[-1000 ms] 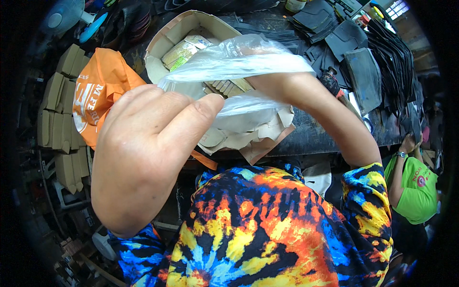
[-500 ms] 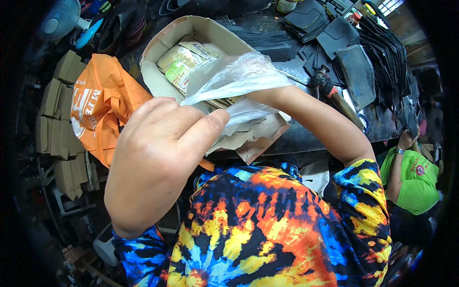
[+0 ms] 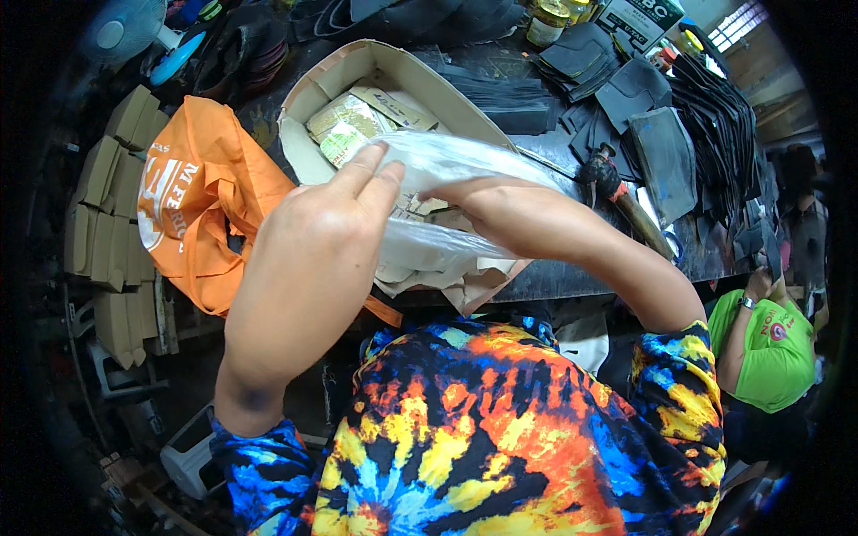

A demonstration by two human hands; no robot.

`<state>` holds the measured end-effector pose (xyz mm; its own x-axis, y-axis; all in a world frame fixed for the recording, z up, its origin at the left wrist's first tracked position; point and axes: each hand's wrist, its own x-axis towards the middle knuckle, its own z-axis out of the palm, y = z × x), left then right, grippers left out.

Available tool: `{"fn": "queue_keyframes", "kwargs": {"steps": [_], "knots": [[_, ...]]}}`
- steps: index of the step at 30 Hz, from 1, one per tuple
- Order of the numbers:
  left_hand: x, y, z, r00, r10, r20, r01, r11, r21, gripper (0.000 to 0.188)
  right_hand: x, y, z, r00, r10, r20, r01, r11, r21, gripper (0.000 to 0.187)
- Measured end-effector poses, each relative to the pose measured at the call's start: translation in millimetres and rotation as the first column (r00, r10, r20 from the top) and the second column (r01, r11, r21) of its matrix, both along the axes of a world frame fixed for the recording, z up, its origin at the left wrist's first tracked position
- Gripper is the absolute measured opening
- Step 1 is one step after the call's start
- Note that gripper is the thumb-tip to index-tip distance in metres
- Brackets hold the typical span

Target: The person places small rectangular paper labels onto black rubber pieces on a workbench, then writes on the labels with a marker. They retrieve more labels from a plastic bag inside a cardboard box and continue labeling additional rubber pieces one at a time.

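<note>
- On desk [image 3: 559, 279]: box [image 3: 438, 94]
- In box: packets [image 3: 353, 121]
- Over its front: plastic bag [image 3: 447, 149]
- Left: tote bag [image 3: 198, 179]
- Right: hammer [image 3: 642, 214]
- Behind hammer: jars [image 3: 544, 25]

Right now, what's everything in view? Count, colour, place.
bench: one, dark, centre
open box: one, brown, on bench
packets: several, cream, in box
plastic bag: one, clear, over box
tote: one, orange, left
cartons: many, brown, left
fan: one, pale, top left
hammer-like tool: one, black and brown, right
sheets: many, black, right
jars: several, yellow, top
printed box: one, green, top
person: one, green shirt, far right
shirt: one, tie-dye, bottom centre
left hand: one, bare, at plastic bag
right hand: one, bare, at bag opening
</note>
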<state>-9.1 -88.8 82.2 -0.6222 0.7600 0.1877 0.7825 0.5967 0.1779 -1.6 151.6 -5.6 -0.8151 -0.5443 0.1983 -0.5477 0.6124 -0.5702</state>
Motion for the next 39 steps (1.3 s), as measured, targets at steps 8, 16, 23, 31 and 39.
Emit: {"fn": "queue_keyframes", "kwargs": {"steps": [8, 16, 23, 31, 39], "knots": [[-11, 6, -28, 0.994, 0.013, 0.109, -0.040, 0.967, 0.252, 0.040, -6, 23, 27, 0.866, 0.095, 0.491, 0.275, 0.730, -0.626, 0.033], [-21, 26, -56, 0.877, -0.059, 0.478, -0.228, 0.823, 0.521, 0.019, -21, 18, 9, 0.853, 0.080, 0.516, 0.369, 0.609, -0.703, 0.034], [-36, 26, -74, 0.699, -0.070, 0.711, -0.443, 0.739, 0.508, 0.015, -27, 21, 5, 0.868, -0.017, 0.496, 0.405, 0.602, -0.688, 0.028], [-15, 14, -63, 0.857, 0.042, 0.514, -0.336, 0.801, 0.496, 0.015, -21, 19, 5, 0.917, -0.154, 0.368, 0.376, 0.640, -0.669, 0.023], [3, 8, -45, 0.986, 0.107, 0.131, -0.141, 0.946, 0.292, 0.049, -18, 17, 7, 0.913, -0.183, 0.365, 0.393, 0.636, -0.664, 0.018]]}}
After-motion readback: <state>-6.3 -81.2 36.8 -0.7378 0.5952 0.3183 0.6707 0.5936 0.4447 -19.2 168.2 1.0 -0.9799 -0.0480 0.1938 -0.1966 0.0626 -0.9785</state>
